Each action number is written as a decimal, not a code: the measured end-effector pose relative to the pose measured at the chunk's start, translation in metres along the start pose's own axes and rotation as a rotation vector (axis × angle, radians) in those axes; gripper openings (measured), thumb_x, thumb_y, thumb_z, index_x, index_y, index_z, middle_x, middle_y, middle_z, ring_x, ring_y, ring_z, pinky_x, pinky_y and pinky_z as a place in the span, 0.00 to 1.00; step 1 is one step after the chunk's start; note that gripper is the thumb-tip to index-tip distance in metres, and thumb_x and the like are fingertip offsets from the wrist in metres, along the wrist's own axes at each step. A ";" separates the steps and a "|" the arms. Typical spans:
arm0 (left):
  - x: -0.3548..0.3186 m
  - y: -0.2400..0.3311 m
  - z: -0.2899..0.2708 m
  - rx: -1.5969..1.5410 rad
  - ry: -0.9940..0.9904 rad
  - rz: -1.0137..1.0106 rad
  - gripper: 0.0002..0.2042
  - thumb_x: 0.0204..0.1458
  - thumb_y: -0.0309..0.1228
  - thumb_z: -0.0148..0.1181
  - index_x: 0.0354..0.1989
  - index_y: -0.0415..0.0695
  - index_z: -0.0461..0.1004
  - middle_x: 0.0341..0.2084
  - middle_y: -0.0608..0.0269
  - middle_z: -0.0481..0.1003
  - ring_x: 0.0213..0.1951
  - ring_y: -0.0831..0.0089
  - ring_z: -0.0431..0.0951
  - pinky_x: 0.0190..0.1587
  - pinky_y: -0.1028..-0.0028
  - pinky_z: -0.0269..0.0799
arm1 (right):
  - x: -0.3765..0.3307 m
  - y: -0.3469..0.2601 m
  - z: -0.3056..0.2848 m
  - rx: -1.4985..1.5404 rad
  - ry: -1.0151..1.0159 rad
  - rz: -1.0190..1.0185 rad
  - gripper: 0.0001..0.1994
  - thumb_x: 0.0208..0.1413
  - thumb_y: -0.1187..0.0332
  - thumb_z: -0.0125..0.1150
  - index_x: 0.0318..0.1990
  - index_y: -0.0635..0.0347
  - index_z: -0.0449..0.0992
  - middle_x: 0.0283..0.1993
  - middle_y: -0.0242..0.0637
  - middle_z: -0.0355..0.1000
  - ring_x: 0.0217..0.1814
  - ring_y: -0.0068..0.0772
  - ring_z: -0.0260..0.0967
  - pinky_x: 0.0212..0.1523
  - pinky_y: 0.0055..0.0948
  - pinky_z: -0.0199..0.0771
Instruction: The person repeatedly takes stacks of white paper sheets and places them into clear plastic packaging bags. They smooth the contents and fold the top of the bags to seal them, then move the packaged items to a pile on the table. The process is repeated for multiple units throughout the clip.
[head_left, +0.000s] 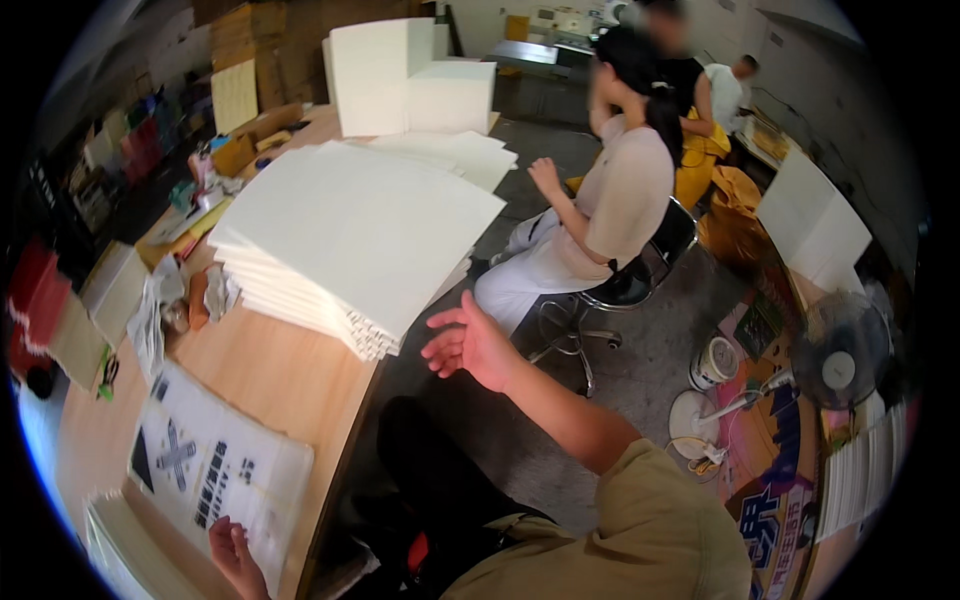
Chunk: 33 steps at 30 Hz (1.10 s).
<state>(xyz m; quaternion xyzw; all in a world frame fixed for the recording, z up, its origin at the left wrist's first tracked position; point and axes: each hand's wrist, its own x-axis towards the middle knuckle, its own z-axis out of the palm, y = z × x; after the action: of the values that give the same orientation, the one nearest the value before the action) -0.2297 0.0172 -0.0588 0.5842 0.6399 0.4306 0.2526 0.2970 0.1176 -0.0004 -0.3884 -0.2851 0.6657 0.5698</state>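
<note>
Sheet stack (pixel 350 235) blocks tabletop (pixel 270 375); bare strip beside printed bag (pixel 215 465).

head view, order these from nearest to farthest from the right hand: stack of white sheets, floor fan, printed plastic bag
From the right hand:
1. Stack of white sheets, just to its left on the table.
2. Printed plastic bag, lower left, under the left hand.
3. Floor fan, far right.

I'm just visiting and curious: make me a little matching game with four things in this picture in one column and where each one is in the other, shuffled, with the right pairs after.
Things
1. right hand
2. left hand
3. stack of white sheets
4. floor fan

Places
A. on the wooden table, reaching its right edge
B. resting on the printed clear bag
C. on the floor at the right
D. open in the air beside the table edge

Pairs: 1-D, 2-B, 3-A, 4-C
</note>
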 end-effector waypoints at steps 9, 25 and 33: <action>-0.035 -0.009 0.042 0.790 -0.028 0.151 0.34 0.55 0.45 0.60 0.66 0.36 0.61 0.66 0.42 0.60 0.69 0.49 0.56 0.71 0.53 0.47 | -0.033 0.155 0.015 -0.611 -0.145 -0.198 0.12 0.66 0.66 0.54 0.45 0.67 0.76 0.40 0.48 0.80 0.40 0.35 0.80 0.41 0.29 0.79; -0.038 -0.011 0.062 0.773 0.005 0.211 0.33 0.58 0.47 0.57 0.64 0.33 0.62 0.66 0.41 0.61 0.69 0.48 0.58 0.70 0.54 0.51 | 0.024 0.243 0.159 -1.523 -0.701 -1.079 0.30 0.57 0.44 0.59 0.57 0.60 0.74 0.63 0.37 0.70 0.70 0.39 0.60 0.73 0.48 0.50; -0.028 -0.003 0.048 0.579 0.110 0.155 0.13 0.54 0.34 0.62 0.44 0.41 0.77 0.42 0.49 0.78 0.45 0.51 0.78 0.52 0.60 0.73 | 0.023 0.243 0.159 -1.503 -0.734 -1.009 0.29 0.56 0.47 0.61 0.58 0.59 0.74 0.65 0.35 0.68 0.71 0.39 0.59 0.73 0.48 0.49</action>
<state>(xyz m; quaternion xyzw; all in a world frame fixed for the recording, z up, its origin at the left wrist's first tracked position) -0.1865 0.0024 -0.0901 0.6548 0.7023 0.2792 0.0070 0.0314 0.1045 -0.1200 -0.2512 -0.9277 0.0679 0.2677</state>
